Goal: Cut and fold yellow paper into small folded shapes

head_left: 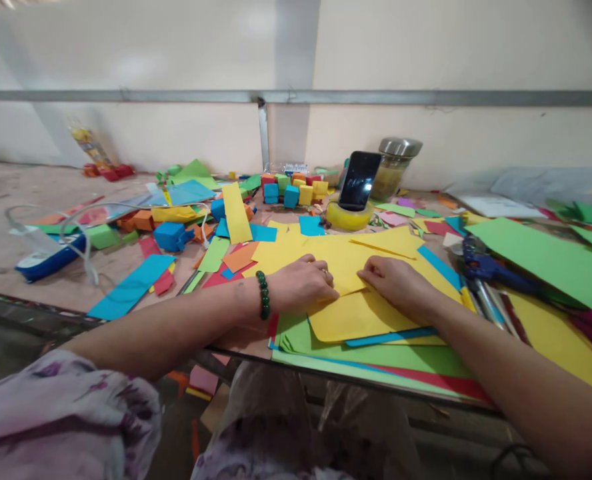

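My left hand [303, 285], with a dark green bead bracelet on the wrist, is closed with its fingertips down on yellow paper [349, 267]. My right hand [399, 283] pinches the same yellow paper a little to the right, thumb and forefinger together. Between the hands a paper edge or fold shows, but the exact shape of the piece is partly hidden by the fingers. Beneath lie more yellow sheets [361, 317] on a stack of green paper [326, 348], with blue and red edges sticking out at the front.
Behind the hands a phone [361, 180] leans in a yellow tape roll [349, 217] before a lidded jar [393, 167]. Several small coloured paper boxes [291, 195] stand at the back. A blue-handled tool [491, 263] lies right; a blue-and-white device [51, 257] with a cable lies left.
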Available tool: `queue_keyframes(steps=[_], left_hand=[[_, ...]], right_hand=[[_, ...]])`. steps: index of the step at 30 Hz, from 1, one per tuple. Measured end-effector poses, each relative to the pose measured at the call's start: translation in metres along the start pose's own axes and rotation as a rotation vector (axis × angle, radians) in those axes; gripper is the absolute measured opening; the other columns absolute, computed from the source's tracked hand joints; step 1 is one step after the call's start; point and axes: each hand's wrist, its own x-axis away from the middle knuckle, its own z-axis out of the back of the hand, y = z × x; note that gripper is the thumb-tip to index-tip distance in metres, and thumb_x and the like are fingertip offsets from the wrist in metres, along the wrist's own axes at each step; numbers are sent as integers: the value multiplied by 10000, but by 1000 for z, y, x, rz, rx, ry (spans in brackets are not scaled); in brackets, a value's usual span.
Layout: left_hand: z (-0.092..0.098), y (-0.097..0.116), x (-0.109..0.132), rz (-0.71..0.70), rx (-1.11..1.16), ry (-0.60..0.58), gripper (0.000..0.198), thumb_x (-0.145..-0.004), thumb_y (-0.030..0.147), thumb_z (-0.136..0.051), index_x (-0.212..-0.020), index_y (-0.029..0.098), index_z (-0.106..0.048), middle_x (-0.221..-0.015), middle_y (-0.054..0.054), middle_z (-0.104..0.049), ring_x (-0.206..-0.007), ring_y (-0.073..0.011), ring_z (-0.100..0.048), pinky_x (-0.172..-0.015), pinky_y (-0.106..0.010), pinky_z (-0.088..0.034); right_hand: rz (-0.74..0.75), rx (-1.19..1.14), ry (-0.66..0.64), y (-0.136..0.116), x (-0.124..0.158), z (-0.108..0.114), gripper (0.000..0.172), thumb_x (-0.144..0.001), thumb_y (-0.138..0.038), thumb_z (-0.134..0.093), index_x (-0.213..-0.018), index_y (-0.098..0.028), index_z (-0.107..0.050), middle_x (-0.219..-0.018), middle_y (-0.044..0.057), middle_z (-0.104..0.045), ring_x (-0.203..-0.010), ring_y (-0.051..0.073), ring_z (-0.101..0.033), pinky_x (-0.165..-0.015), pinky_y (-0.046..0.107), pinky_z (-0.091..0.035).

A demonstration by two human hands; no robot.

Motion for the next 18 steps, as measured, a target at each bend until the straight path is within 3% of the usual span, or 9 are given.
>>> queue_keyframes(steps=[4,6,11,18], left_hand=[[-1,-1,10,-41,93,-17,341,-829,143,-566,-1147,254,-625,-1207,-15,-671,-1022,-211,-518,-825,-358,-316],[-2,-1,13,-50,96,5,382,-806,118,-551,-1159,248,-617,-1223,-29,-662,-1021,-221,-509,-823,-365,-318],[-1,0,16,-48,115,-4,435,-791,96,-515,-1192,244,-593,-1239,-35,-652,-1018,-230,-495,-848,-372,-321],[-2,0,14,-32,153,-28,483,-782,100,-530,-1233,263,-588,-1270,-34,-632,-1058,-245,-486,-876,-380,-334]], right_hand=[[137,-60,259,-10,11,5,125,-818,-312,-558,-838,-211,-628,-717,21,-658,-622,155,-555,-573,264,-357],[213,-153,285,-21,17,6,154,-824,-328,-548,-799,-211,-644,-689,15,-644,-608,145,-546,-584,263,-373],[134,-281,-104,-34,16,-1,230,-753,-417,-623,-693,-203,-680,-604,13,-646,-566,153,-549,-504,262,-343],[121,-357,-274,-30,2,3,254,-669,-428,-659,-656,-178,-704,-592,9,-642,-567,140,-522,-505,248,-361]])
